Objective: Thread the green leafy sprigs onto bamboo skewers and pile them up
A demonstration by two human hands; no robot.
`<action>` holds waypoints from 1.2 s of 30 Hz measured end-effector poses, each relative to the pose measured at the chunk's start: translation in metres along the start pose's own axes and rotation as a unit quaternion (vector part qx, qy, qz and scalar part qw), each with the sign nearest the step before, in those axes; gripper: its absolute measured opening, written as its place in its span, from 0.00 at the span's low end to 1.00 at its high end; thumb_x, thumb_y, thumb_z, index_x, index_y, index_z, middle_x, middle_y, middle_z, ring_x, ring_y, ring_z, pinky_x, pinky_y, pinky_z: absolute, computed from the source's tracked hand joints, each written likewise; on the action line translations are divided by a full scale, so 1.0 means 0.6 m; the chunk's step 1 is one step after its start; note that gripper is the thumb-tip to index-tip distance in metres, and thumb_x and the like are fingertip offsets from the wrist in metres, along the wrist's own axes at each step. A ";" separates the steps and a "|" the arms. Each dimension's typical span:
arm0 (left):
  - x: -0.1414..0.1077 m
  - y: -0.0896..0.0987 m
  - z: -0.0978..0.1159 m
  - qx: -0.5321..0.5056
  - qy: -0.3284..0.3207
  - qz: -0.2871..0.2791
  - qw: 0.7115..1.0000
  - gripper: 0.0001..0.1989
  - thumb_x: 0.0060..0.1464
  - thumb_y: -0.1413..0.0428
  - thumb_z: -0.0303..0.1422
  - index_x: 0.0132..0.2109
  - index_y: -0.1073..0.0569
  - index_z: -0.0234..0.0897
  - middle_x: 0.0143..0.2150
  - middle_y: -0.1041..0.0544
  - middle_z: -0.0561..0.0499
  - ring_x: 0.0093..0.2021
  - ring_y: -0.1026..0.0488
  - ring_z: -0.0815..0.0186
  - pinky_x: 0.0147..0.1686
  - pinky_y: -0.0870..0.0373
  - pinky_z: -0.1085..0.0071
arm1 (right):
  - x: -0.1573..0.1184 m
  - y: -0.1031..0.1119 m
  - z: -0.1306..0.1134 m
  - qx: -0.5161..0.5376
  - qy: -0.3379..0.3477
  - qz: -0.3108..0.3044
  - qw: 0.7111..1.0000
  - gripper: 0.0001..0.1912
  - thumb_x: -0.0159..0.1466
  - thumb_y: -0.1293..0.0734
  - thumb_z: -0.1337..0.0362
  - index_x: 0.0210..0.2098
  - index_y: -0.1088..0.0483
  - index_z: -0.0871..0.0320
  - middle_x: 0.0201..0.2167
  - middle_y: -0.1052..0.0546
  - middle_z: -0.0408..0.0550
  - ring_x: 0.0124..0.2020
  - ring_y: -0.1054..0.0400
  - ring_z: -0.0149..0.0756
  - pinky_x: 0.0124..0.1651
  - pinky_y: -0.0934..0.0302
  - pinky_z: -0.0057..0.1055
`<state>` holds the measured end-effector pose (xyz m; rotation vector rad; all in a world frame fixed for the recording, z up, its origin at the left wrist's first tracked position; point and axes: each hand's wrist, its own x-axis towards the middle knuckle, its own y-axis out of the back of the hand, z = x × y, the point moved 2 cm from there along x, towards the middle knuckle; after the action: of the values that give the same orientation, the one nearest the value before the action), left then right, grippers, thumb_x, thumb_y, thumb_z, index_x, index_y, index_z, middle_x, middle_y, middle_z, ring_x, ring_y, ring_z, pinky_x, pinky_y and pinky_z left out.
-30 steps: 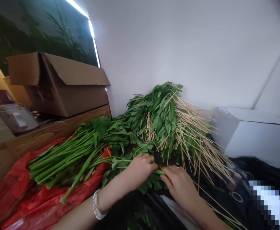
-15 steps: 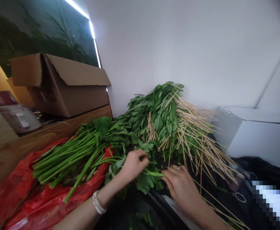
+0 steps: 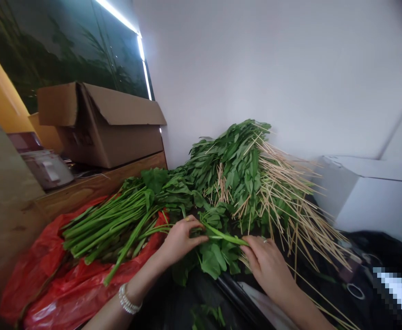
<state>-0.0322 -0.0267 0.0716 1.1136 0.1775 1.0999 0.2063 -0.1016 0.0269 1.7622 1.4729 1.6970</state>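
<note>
A green stem (image 3: 226, 237) runs between my hands, with broad leaves (image 3: 214, 261) just below and behind it. My right hand (image 3: 264, 256), a ring on one finger, pinches the stem's right end. At its left end is my left hand (image 3: 183, 236), thumb and fingers closing around the stem and leaves; a beaded bracelet circles that wrist. Left of my left hand, a bundle of long green stalks (image 3: 108, 224) lies on a red plastic bag (image 3: 60, 293). Behind my hands rises a pile of leaves on thin wooden sticks (image 3: 235, 160), the sticks pointing right.
An open cardboard box (image 3: 125, 140) stands on a wooden surface (image 3: 142, 167) at the left, beside a lidded container (image 3: 48, 169). A white box (image 3: 376, 197) is at the right near black plastic. Leaf scraps (image 3: 208, 316) lie on black material in front.
My left hand has lowered and its fingers have come to the stem's left end. More of the stem shows between my hands. The whole view has shifted slightly.
</note>
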 end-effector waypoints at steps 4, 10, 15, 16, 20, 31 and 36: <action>-0.003 -0.021 0.016 0.026 -0.054 -0.049 0.997 0.08 0.59 0.46 0.35 0.41 0.23 0.40 0.39 0.22 0.51 0.40 0.26 0.65 0.42 0.33 0.72 | 0.002 0.007 -0.003 -0.033 0.003 0.007 0.999 0.09 0.70 0.43 0.64 0.41 0.32 0.56 0.33 0.24 0.46 0.37 0.31 0.40 0.43 0.47 0.37; -0.024 -0.059 0.047 0.139 -0.141 -0.061 0.978 0.10 0.62 0.50 0.32 0.46 0.25 0.40 0.37 0.23 0.50 0.39 0.27 0.65 0.38 0.33 0.73 | 0.001 0.006 -0.022 -0.086 0.037 -0.050 0.994 0.08 0.68 0.39 0.66 0.45 0.31 0.58 0.34 0.25 0.48 0.38 0.33 0.43 0.45 0.49 0.40; -0.040 -0.078 0.051 0.221 -0.170 -0.038 0.960 0.07 0.58 0.48 0.28 0.37 0.25 0.37 0.33 0.25 0.49 0.35 0.28 0.63 0.34 0.34 0.71 | -0.001 -0.002 -0.036 -0.064 0.045 -0.050 0.996 0.09 0.68 0.40 0.67 0.33 0.30 0.56 0.30 0.29 0.46 0.37 0.37 0.41 0.41 0.50 0.38; -0.041 -0.081 0.052 0.221 -0.162 -0.030 0.961 0.06 0.56 0.47 0.27 0.34 0.25 0.36 0.31 0.25 0.49 0.34 0.29 0.62 0.33 0.34 0.71 | -0.001 -0.002 -0.040 -0.058 0.052 -0.046 0.996 0.11 0.68 0.41 0.67 0.31 0.30 0.56 0.30 0.30 0.46 0.36 0.38 0.41 0.41 0.50 0.38; -0.030 -0.083 0.055 0.102 -0.056 0.026 0.993 0.07 0.50 0.48 0.24 0.30 0.27 0.37 0.28 0.26 0.51 0.32 0.29 0.65 0.33 0.35 0.72 | 0.003 0.003 -0.056 -0.047 0.072 -0.028 0.996 0.12 0.68 0.42 0.68 0.30 0.32 0.57 0.31 0.31 0.46 0.36 0.39 0.40 0.41 0.50 0.37; 0.021 0.044 -0.036 -0.174 0.112 0.236 0.949 0.13 0.57 0.52 0.38 0.31 0.28 0.36 0.28 0.28 0.52 0.33 0.31 0.66 0.35 0.35 0.73 | 0.001 0.010 -0.015 -0.131 0.079 -0.007 0.988 0.11 0.68 0.43 0.71 0.34 0.31 0.58 0.33 0.32 0.47 0.33 0.36 0.39 0.38 0.47 0.35; 0.013 0.018 -0.012 -0.227 0.115 0.144 0.956 0.17 0.59 0.52 0.41 0.45 0.26 0.35 0.25 0.31 0.55 0.25 0.34 0.69 0.27 0.36 0.74 | 0.000 0.017 -0.024 -0.190 0.111 0.004 0.976 0.12 0.62 0.41 0.78 0.33 0.30 0.58 0.33 0.30 0.49 0.35 0.36 0.41 0.41 0.48 0.39</action>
<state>-0.0395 -0.0162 0.0795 0.6077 -0.0605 1.4448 0.1988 -0.1123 0.0387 1.4165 1.1201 2.0709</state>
